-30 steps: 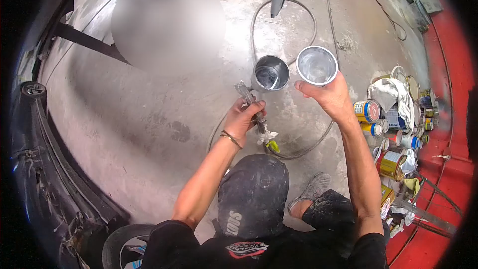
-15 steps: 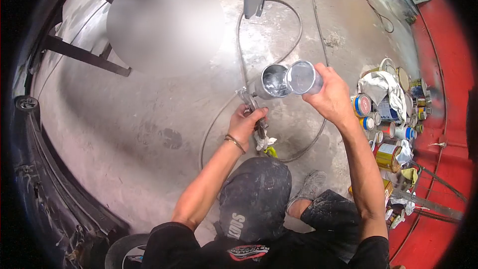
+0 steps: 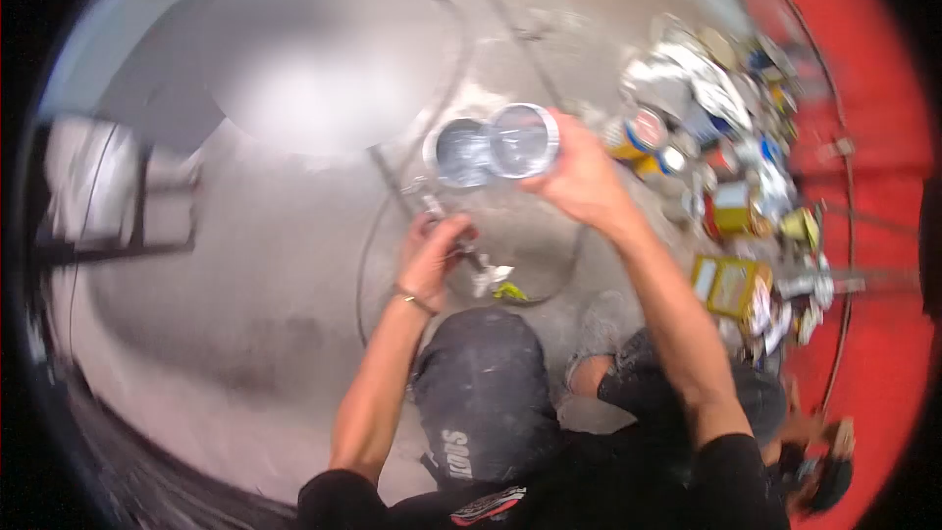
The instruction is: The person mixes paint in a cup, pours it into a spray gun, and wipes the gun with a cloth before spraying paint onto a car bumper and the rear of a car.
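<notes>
My left hand is closed around the handle of a spray gun. Its round cup is uncovered, with grey, wet-looking walls. Fingers of my right hand grip a clear cup, tilted so its bottom faces me and its far side overlaps the gun's cup. Whether liquid is running between them is hidden. A crumpled white and yellow-green rag shows just below the gun.
On the right, by the red floor strip, stand several paint cans with white cloths among them. A hose loops over the concrete floor. Large grey panels are at the upper left. My knee is below the hands.
The view has swung and blurred, with the cans now nearer the middle and more grey panel showing at left. Both hands keep their grips, the clear cup still tilted over the gun's cup.
</notes>
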Demonstrator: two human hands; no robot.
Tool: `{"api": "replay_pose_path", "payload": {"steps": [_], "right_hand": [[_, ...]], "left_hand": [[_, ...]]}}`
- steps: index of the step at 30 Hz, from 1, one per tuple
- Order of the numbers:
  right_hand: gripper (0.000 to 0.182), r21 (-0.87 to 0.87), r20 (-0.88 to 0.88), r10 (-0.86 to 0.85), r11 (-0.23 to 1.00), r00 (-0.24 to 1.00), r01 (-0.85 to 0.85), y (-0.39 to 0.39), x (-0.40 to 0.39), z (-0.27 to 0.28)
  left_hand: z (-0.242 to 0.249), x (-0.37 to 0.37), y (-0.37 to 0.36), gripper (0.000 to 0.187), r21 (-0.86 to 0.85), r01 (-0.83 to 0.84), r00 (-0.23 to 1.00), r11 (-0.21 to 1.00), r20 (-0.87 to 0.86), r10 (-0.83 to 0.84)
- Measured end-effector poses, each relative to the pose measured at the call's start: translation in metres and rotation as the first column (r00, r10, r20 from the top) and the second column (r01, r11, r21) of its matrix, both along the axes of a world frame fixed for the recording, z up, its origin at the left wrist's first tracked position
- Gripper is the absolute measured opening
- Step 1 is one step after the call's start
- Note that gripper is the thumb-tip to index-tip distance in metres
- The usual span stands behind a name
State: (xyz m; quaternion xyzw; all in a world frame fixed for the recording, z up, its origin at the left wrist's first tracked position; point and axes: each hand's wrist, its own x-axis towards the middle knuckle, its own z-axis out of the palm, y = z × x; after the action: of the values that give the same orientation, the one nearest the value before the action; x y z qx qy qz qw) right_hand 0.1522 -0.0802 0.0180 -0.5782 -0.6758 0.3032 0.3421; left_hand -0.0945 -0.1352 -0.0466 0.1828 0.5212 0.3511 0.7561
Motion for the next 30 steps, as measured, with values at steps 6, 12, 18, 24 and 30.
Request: {"api": "replay_pose_path", "payload": {"steps": [6,12,18,24,30], "right_hand": [[0.064,-0.076,-0.360,-0.268,0.963,0.894,0.258,-0.050,0.023,-0.017],[0.065,-0.225,-0.473,-0.575,0.811,0.668,0.540,-0.104,0.090,-0.062],[0.056,-0.246,-0.321,-0.860,0.480,0.396,0.842,-0.148,0.179,-0.175],[0.060,-0.135,-0.325,-0.923,0.261,0.206,0.956,-0.155,0.258,-0.292],[0.069,-0.069,-0.222,-0.962,0.181,0.161,0.981,-0.112,0.281,-0.306]], "left_hand": [[0.014,0.027,0.008,0.043,0.028,0.090,0.992,0.996,0.083,-0.092],[0.021,0.035,0.018,0.041,0.060,0.142,0.986,0.988,0.081,-0.146],[0.027,0.021,0.017,0.042,0.116,0.129,0.984,0.985,0.110,-0.142],[0.033,0.011,-0.001,0.050,0.071,0.056,0.996,0.996,0.071,-0.061],[0.030,-0.008,-0.011,0.060,0.069,0.000,0.999,0.998,0.033,-0.002]]}}
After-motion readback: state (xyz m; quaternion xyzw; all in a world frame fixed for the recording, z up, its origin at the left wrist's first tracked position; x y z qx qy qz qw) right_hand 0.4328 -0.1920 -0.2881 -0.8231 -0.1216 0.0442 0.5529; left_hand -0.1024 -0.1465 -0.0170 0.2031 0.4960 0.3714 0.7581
